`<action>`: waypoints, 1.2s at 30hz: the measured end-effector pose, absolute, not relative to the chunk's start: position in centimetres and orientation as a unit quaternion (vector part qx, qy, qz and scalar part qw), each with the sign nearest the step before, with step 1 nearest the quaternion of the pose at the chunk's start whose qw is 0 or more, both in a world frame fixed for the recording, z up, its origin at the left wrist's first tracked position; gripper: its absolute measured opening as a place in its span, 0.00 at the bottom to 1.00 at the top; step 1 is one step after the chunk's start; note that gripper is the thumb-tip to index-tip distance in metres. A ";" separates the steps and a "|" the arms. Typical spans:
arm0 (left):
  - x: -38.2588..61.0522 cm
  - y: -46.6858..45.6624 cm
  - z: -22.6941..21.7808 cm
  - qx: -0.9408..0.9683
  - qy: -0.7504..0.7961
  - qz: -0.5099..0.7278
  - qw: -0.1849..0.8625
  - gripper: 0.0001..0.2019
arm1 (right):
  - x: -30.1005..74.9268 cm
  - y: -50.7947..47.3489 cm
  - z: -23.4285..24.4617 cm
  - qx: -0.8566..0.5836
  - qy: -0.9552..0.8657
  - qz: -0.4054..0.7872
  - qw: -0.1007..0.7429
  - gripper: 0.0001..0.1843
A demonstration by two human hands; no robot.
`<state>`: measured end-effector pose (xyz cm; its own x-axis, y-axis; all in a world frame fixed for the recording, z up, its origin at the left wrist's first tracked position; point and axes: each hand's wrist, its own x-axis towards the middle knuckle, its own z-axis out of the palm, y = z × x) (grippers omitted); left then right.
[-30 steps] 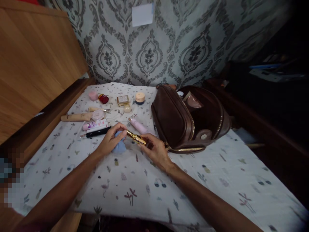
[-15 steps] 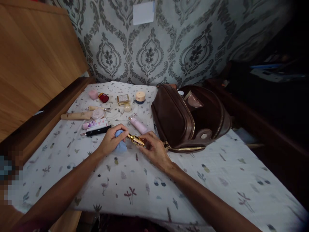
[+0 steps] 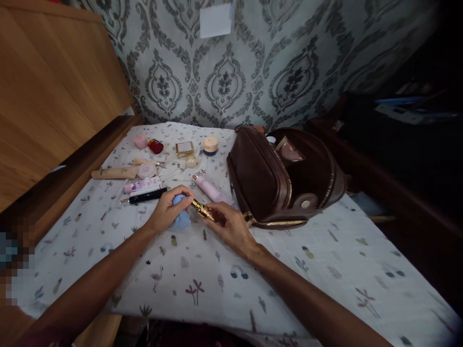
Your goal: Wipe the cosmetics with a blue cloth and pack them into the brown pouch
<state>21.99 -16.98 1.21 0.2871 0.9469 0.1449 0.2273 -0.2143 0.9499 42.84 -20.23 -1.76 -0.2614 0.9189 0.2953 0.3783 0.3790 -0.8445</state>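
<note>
The table [image 3: 162,284] presents its front edge nearest the wearer, its printed cover running back between the forearms. The left hand [image 3: 170,208] pinches a blue cloth [image 3: 181,220] at one end of a gold tube [image 3: 201,209]; the right hand [image 3: 229,224] grips the other end between thumb and fingers, over the table. From where I stand, its lettering is too small to read. A black tube [image 3: 149,195] and a lilac tube [image 3: 210,189] lie near. The brown bag [image 3: 253,176] gapes rightward. Marks on the beige tube [image 3: 114,173] and the jar [image 3: 210,145], near the back edge, are illegible.
</note>
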 end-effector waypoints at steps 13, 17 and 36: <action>21.2 -16.8 2.1 0.759 0.389 0.356 0.382 0.15 | 43.3 -19.9 -1.3 -0.372 -0.617 0.597 0.352 0.29; 21.3 -16.9 2.0 0.735 0.413 0.367 0.393 0.15 | 43.2 -19.7 -1.5 -0.365 -0.570 0.644 0.357 0.31; 21.2 -16.5 1.8 0.672 0.440 0.352 0.480 0.15 | 42.9 -20.3 -1.4 -0.414 -0.648 0.473 0.431 0.20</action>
<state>21.22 -16.50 1.82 0.3650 0.9296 0.0508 0.2529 -0.1515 0.9555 42.94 -20.28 -1.42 -0.2861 0.9437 0.1661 0.1292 0.2097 -0.9692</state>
